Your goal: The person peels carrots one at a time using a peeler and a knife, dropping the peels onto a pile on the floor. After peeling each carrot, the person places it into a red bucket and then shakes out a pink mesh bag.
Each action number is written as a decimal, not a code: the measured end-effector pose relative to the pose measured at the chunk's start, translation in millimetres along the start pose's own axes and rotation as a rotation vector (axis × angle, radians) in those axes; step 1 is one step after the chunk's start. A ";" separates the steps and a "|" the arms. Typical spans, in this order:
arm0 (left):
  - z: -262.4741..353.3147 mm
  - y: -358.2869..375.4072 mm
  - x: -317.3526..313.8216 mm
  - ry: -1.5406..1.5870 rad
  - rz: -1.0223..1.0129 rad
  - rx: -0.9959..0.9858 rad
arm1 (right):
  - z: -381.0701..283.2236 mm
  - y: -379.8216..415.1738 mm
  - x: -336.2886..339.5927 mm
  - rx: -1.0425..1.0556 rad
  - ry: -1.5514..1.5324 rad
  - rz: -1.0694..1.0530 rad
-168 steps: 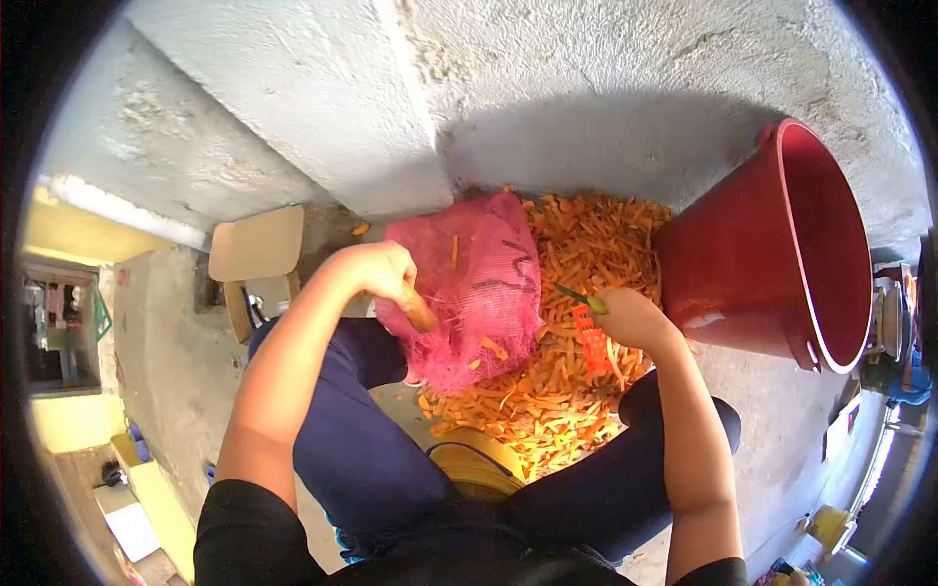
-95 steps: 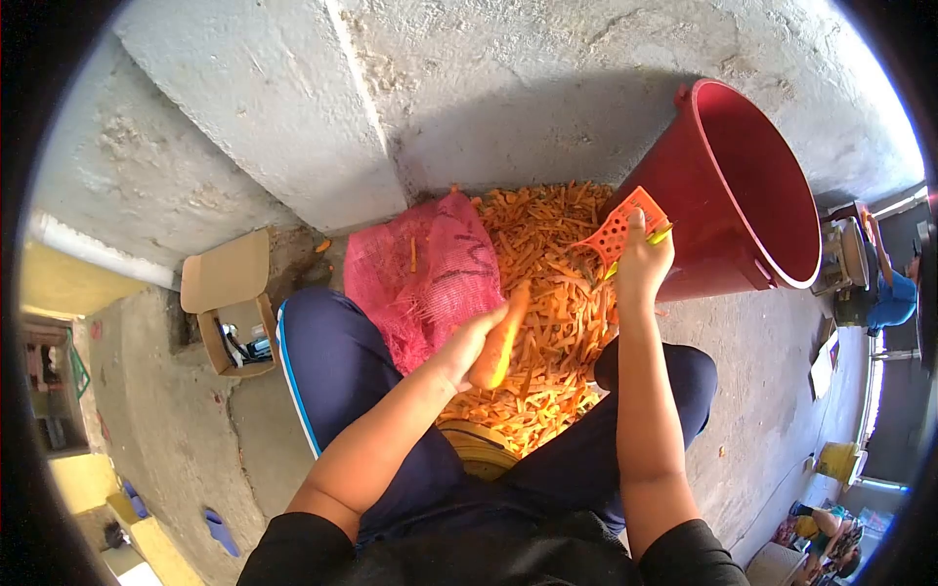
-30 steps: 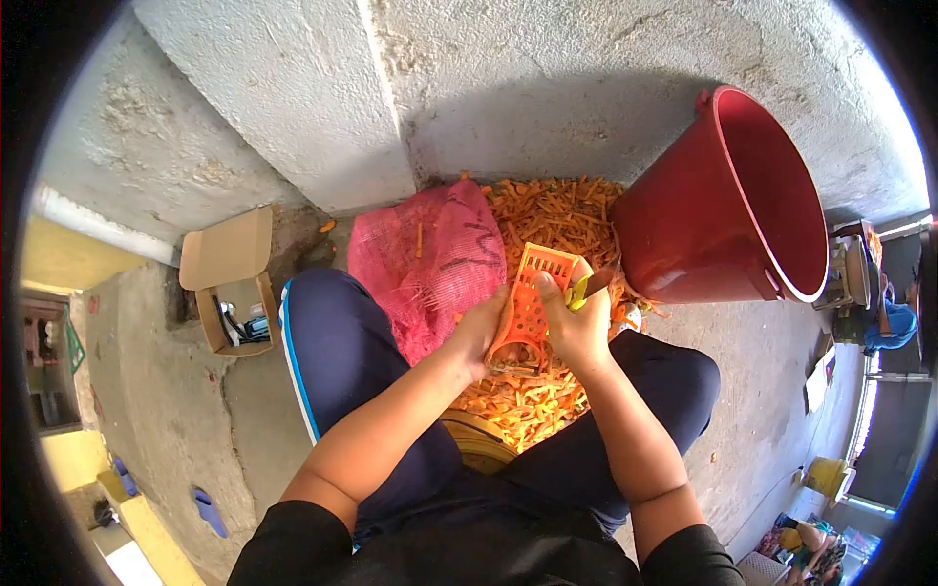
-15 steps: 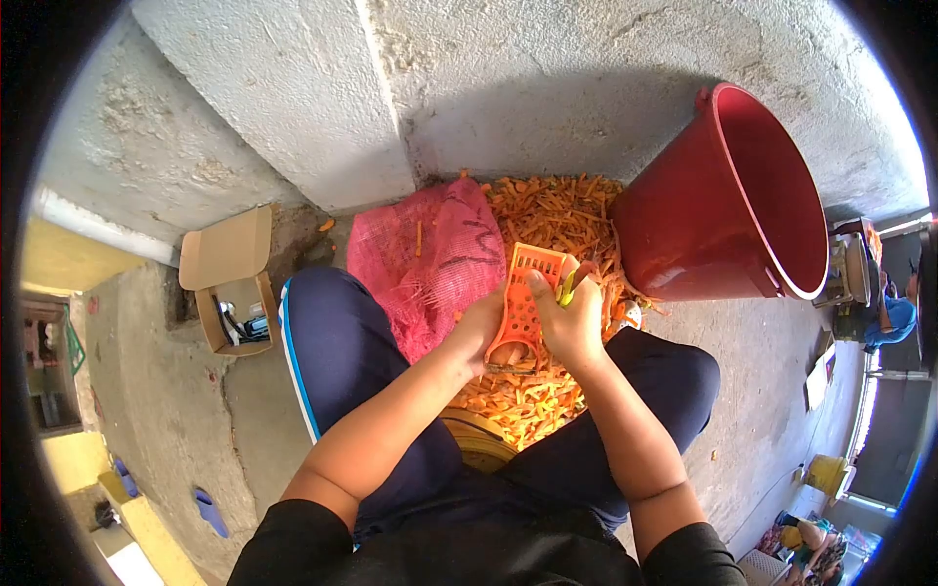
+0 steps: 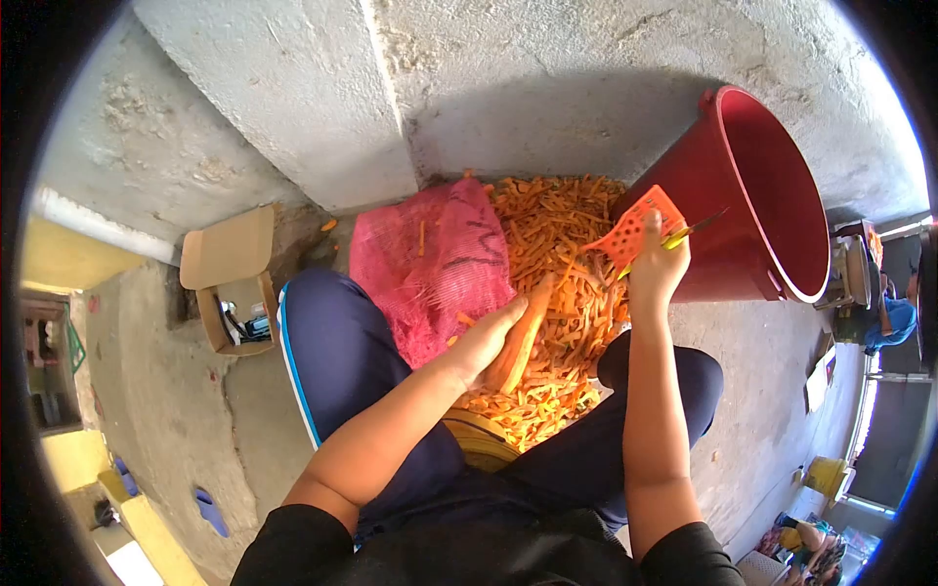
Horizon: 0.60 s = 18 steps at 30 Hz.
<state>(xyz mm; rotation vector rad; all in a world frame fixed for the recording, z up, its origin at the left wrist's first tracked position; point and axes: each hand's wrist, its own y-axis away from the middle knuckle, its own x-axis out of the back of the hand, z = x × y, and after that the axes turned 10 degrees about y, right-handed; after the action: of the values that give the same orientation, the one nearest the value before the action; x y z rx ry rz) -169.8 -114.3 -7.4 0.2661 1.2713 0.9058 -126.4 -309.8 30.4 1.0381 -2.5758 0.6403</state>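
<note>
My left hand (image 5: pixel 489 347) is wrapped round a large peeled orange root (image 5: pixel 526 337), which tilts over a heap of orange peelings (image 5: pixel 557 234). Over to the right, my right hand (image 5: pixel 660 259) grips an orange perforated plastic tool (image 5: pixel 640 223) together with a thin yellow-handled blade (image 5: pixel 681 234). Both are raised in front of the red bucket (image 5: pixel 684 176), apart from the root. A pink mesh sack (image 5: pixel 420 264) lies just left of the heap.
An open cardboard box (image 5: pixel 230 249) holding small items stands on the left. Behind the heap rises a rough wall (image 5: pixel 528 78). Blue slippers (image 5: pixel 210 512) lie at lower left. People (image 5: pixel 889 317) are at the far right.
The orange tool has moved right, away from my left hand, and is now only in my right hand. The root in my left hand has come into full view.
</note>
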 end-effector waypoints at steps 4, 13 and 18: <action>1.5 -9.1 5.8 0.147 -0.074 -0.052 | -19.4 39.3 0.5 -0.057 -0.062 -0.321; 4.1 -13.8 21.7 0.245 -0.217 -0.058 | -37.1 85.6 -3.3 0.094 -0.124 -0.580; 1.5 -12.6 9.8 0.148 -0.097 -0.093 | -38.6 84.1 -2.6 0.130 0.022 -0.546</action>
<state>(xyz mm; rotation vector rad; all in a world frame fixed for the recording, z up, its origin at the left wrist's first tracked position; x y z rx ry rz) -162.8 -115.0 -21.8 0.0637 1.3623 0.9113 -180.4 -234.9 37.9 1.6737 -2.1017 0.6631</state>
